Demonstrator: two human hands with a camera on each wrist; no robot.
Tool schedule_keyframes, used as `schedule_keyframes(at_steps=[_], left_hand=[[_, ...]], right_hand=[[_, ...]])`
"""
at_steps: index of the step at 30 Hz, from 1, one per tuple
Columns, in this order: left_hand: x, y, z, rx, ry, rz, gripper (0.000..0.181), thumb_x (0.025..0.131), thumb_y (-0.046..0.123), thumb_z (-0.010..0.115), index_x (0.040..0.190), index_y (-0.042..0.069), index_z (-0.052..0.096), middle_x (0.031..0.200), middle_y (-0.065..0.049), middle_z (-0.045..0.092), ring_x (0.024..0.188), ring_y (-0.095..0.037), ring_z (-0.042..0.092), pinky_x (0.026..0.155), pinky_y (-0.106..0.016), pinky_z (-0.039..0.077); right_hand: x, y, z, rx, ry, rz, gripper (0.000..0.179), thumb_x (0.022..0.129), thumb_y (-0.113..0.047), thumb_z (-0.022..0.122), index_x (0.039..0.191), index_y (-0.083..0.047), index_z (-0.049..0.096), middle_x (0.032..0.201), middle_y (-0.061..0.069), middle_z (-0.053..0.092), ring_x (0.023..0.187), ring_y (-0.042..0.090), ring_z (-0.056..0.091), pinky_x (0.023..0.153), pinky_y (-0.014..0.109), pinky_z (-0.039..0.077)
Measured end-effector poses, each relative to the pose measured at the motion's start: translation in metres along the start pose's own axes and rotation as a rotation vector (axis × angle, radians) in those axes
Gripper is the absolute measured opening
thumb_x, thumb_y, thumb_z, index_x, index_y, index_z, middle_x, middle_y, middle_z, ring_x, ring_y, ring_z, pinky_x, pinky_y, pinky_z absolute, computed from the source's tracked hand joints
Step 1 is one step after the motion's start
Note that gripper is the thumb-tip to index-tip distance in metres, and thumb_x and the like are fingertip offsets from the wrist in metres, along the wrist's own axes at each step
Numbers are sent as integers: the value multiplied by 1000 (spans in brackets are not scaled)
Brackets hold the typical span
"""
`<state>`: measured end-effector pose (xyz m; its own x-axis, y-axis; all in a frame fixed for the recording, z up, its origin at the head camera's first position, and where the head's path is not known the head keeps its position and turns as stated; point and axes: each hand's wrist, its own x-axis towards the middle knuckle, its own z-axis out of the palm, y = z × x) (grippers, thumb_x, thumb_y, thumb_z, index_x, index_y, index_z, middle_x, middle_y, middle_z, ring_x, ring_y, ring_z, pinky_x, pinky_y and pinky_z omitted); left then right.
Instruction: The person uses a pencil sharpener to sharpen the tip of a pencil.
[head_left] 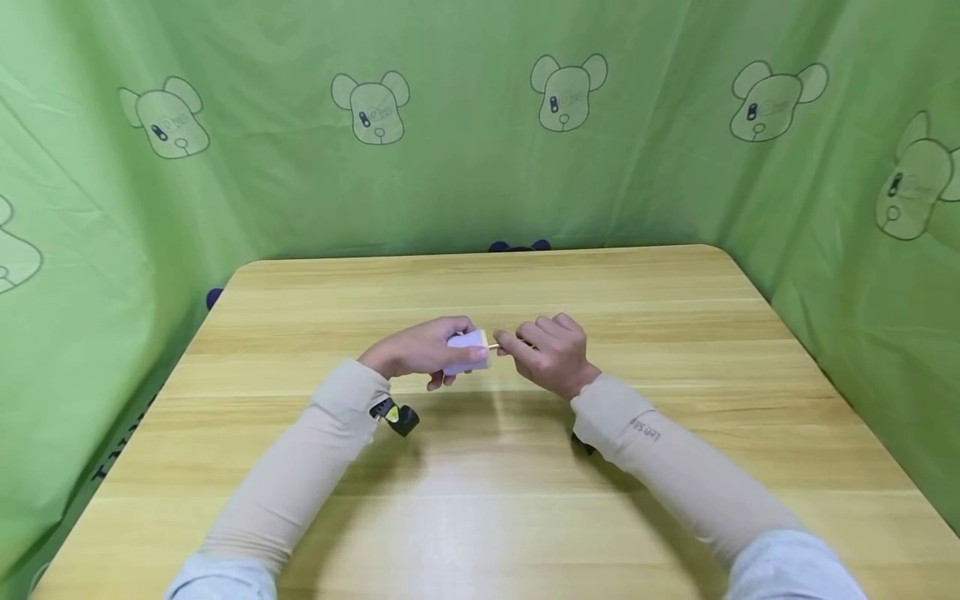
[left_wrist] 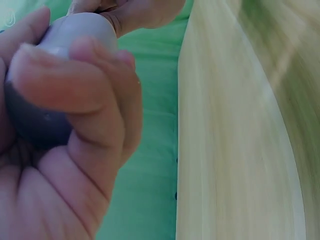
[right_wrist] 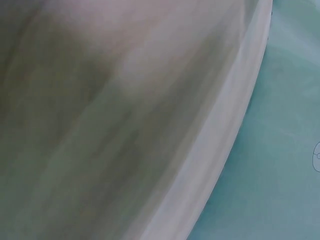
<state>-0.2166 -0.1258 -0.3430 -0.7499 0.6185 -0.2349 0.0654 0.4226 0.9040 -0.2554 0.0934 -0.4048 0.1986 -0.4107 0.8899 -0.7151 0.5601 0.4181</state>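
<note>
Pale lavender cylinder (head_left: 468, 339), gripped above the table (head_left: 465, 500) by the left hand (head_left: 423, 347), might be jerked loose, or the thin rod (head_left: 492, 346) at its end bent, if the rod, seemingly pinched by the right hand (head_left: 553, 355), were pulled askew.

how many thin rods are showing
1: a thin yellowish rod, between the pale lavender object in the left grip and the right grip. Others may be hidden inside either grip.

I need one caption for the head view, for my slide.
Above a wood-grain table, the left hand grips a pale object while the right hand pinches a thin stick at the object's end.
</note>
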Motion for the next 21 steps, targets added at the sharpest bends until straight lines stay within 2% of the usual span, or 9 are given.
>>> schedule_keyframes(at_steps=[5, 11, 18, 21], left_hand=[[1, -1, 2, 23, 0, 11, 32, 96, 25, 63, 110, 2, 47, 81, -16, 56, 54, -17, 50, 45, -31, 43], [2, -1, 5, 52, 13, 8, 32, 94, 26, 65, 109, 3, 47, 83, -20, 55, 56, -18, 51, 46, -30, 44], [5, -2, 5, 105, 55, 24, 34, 92, 26, 68, 108, 4, 48, 78, -12, 54, 57, -18, 50, 47, -27, 44], [6, -3, 5, 132, 67, 32, 35, 92, 26, 69, 108, 3, 48, 79, -14, 55, 57, -17, 50, 47, -27, 44]], right_hand=[[0, -1, -3, 20, -21, 5, 31, 99, -28, 58, 75, -12, 70, 56, -1, 48, 39, 15, 35, 40, 30, 24], [0, -3, -8, 46, -90, 25, 34, 100, -28, 54, 72, -12, 66, 55, -1, 44, 38, 14, 32, 38, 28, 22], [1, -3, -11, 73, -185, 82, 35, 100, -28, 53, 73, -11, 67, 54, -1, 45, 37, 14, 36, 36, 28, 24], [3, -4, -11, 77, -216, 109, 37, 101, -29, 52, 73, -11, 69, 54, -2, 45, 37, 14, 37, 36, 28, 23]])
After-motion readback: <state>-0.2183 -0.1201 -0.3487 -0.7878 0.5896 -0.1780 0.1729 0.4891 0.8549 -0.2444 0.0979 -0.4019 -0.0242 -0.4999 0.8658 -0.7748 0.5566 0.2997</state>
